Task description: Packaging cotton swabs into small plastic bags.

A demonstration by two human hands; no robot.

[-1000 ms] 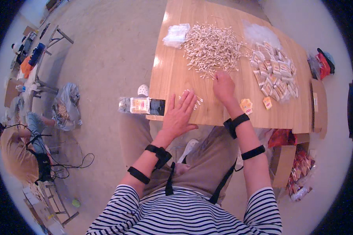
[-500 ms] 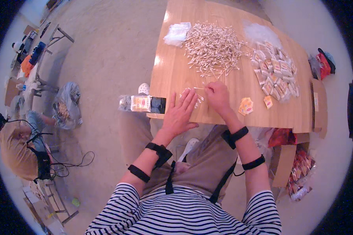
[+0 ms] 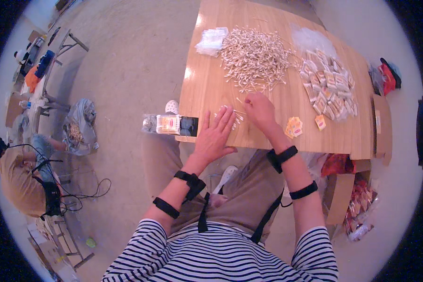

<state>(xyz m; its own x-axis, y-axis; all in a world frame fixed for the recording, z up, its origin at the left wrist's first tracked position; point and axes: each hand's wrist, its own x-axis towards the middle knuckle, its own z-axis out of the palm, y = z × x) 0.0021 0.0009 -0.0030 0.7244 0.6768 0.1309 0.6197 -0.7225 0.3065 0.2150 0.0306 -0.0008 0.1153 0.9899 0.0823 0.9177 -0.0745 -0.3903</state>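
Note:
My left hand point(image 3: 215, 135) lies flat near the table's front edge, fingers stretched out, over a few cotton swabs whose white tips point(image 3: 238, 121) show beside its fingertips. Just right of it, my right hand point(image 3: 260, 112) pinches a cotton swab point(image 3: 240, 100); one white tip pokes out to the left of the fingers. Beyond both hands spreads a large heap of loose cotton swabs point(image 3: 254, 57). At the left table edge sits a clear pack of swabs with an orange-and-white card point(image 3: 168, 124), beside a black piece point(image 3: 189, 126).
Filled swab packs point(image 3: 331, 87) are piled at the right of the wooden table point(image 3: 211, 77). Small orange cards point(image 3: 294, 127) lie nearer. Clear plastic bags point(image 3: 212, 41) rest at the far left. Cardboard boxes point(image 3: 339, 199) stand below right. Another person point(image 3: 23, 181) sits at the left.
My right hand has shifted slightly up and away from the left fingertips, the swab tip now tilted upward. My left hand stays nearly in place.

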